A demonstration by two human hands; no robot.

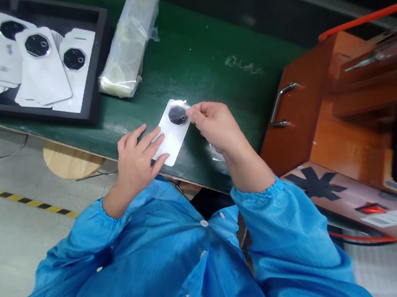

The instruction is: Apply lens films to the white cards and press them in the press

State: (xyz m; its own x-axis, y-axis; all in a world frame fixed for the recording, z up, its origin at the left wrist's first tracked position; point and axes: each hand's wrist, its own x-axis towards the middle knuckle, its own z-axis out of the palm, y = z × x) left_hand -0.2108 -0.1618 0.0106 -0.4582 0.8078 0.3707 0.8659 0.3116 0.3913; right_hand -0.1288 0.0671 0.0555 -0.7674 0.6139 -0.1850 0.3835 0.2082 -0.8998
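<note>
A white phone back cover with a dark octagonal camera ring lies on the green table mat near its front edge. My left hand rests on the cover's lower left part, fingers stretched flat over it. My right hand is closed in a pinch at the upper right of the camera ring, thumb and forefinger pressed together on something thin that I cannot make out. A scrap of clear film lies under my right wrist.
A black tray at the left holds several white covers. A clear plastic bag of parts lies beside it. An orange-brown machine cabinet with a metal handle stands at the right. A round wooden stool stands below the table edge.
</note>
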